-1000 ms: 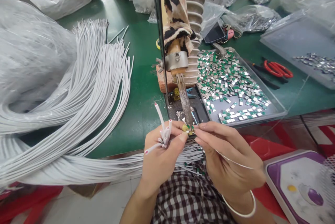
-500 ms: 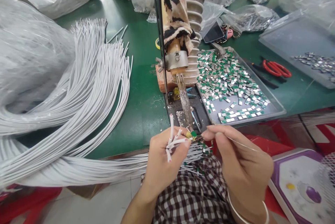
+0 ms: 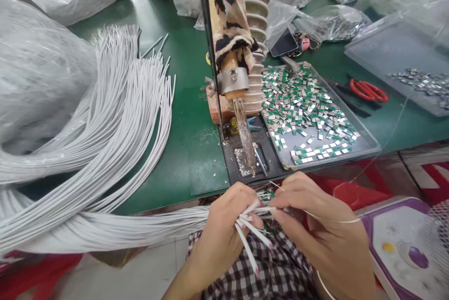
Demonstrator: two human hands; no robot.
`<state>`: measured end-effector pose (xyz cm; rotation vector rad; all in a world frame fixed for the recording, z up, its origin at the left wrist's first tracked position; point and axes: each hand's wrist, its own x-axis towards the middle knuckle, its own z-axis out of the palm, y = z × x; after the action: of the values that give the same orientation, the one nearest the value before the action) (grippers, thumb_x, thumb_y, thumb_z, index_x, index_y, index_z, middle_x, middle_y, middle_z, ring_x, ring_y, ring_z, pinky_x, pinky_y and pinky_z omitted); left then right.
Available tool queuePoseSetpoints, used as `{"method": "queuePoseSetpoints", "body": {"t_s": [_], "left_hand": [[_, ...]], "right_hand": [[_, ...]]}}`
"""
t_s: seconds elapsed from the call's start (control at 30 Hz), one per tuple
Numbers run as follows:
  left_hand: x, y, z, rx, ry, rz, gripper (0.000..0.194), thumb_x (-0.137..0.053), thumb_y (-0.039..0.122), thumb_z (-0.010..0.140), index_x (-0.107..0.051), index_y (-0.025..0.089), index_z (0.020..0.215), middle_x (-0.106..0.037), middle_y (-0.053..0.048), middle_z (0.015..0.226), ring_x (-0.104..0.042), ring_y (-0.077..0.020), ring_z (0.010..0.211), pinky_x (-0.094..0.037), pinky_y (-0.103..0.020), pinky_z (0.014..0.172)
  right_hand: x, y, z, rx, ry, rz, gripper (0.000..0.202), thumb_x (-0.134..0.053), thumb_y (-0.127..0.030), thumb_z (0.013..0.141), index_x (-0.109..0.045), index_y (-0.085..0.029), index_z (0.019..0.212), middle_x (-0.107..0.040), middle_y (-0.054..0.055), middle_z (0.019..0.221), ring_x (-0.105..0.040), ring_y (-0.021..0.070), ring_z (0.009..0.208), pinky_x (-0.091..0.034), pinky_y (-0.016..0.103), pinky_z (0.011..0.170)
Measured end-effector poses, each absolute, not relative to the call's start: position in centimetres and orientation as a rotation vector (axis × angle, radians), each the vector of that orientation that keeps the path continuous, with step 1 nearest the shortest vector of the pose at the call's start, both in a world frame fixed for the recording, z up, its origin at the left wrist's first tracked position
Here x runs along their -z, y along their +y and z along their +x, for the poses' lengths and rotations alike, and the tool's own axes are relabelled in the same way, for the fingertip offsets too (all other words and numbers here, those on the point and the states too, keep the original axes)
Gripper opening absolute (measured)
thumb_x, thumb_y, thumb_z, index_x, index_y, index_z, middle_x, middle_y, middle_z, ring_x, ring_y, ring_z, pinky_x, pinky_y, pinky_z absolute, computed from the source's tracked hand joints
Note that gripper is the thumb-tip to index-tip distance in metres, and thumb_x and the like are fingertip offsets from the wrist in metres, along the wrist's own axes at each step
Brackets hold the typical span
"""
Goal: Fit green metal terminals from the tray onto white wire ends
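My left hand (image 3: 219,239) is closed around several short white cable ends (image 3: 248,244), some with pink tips, which fan out between thumb and fingers. Beside it, my right hand (image 3: 324,232) pinches one of these white cables at the fingertips. A thin solder wire (image 3: 338,221) also runs through the right hand, its free end poking out above the index finger. Above both hands, a fixed soldering iron (image 3: 244,134) points its tip down over a black stand, apart from the hands. Small green circuit boards (image 3: 265,195) on cables show behind the fingers, partly hidden.
A thick bundle of white cables (image 3: 122,160) crosses the left of the green table (image 3: 187,103). Right of the iron stand (image 3: 275,162) lies a tray (image 3: 372,146) of small circuit boards. Red-handled pliers (image 3: 368,89), a phone (image 3: 284,44) and plastic bags lie beyond.
My left hand has come down, away from the iron tip, and the cable ends now point down and right. My right hand has moved lower, its fingertips now on a cable.
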<state>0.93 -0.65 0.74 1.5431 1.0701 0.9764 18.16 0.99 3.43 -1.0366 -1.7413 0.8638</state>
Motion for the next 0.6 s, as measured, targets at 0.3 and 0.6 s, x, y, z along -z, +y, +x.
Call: {"method": "queuePoseSetpoints", "body": {"t_s": [0.3,0.6], "left_hand": [[-0.94,-0.75,1.24,-1.131,1.214,1.620,0.022,-0.049,0.022,0.099,-0.058,0.019,0.079,-0.053,0.000,0.071,-0.048,-0.0137,0.063,-0.036,-0.025,0.059],[-0.87,-0.94,1.53,-1.053,1.210,1.515,0.029,-0.043,0.025,0.102,-0.051,0.020,0.074,-0.048,0.002,0.070,-0.044,-0.0120,0.064,-0.033,-0.024,0.061]], "right_hand": [[-3.18,1.25,17.86,-0.951,-1.688,-1.020,0.022,-0.064,-0.006,0.085,-0.071,-0.025,0.093,-0.072,-0.002,0.081,-0.062,0.0102,0.075,-0.053,0.022,0.066],[-2.93,1.56,17.96,-1.053,-1.645,-0.950,0.032,-0.060,-0.002,0.086,-0.072,-0.029,0.098,-0.071,-0.005,0.077,-0.062,0.0084,0.072,-0.051,0.020,0.067]]}}
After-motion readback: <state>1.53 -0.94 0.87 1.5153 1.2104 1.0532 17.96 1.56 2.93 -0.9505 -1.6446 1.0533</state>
